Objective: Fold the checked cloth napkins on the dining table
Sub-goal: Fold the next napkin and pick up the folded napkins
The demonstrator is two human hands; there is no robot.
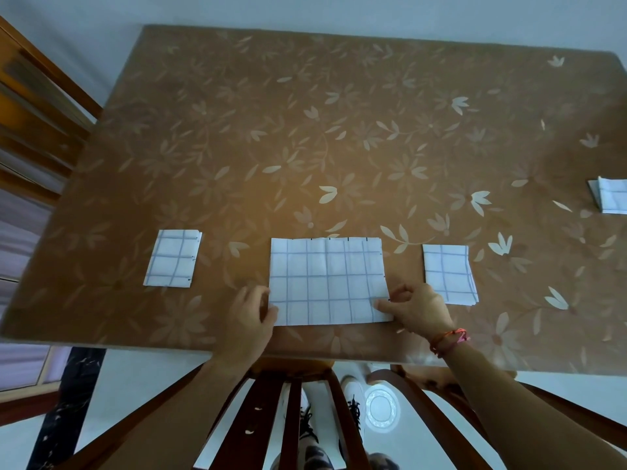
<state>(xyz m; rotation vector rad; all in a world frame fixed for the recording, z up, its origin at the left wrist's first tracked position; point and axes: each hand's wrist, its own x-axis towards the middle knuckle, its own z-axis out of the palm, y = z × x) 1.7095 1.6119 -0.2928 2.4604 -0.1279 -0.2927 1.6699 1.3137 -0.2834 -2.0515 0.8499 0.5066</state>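
A white napkin with a blue check (327, 281), folded to a wide rectangle, lies flat near the table's front edge. My left hand (251, 312) pinches its near left corner, thumb on top of the cloth. My right hand (415, 310) pinches its near right corner, thumb on top as well. A smaller folded napkin (173, 258) lies to the left. Another folded napkin (449, 273) lies just right of my right hand. A third folded one (610, 195) sits at the right edge of the view.
The dining table (305, 130) has a brown cover with a pale flower print. A wooden chair back (291, 418) stands below the front edge, between my arms. Another wooden chair (30, 106) stands at the left side.
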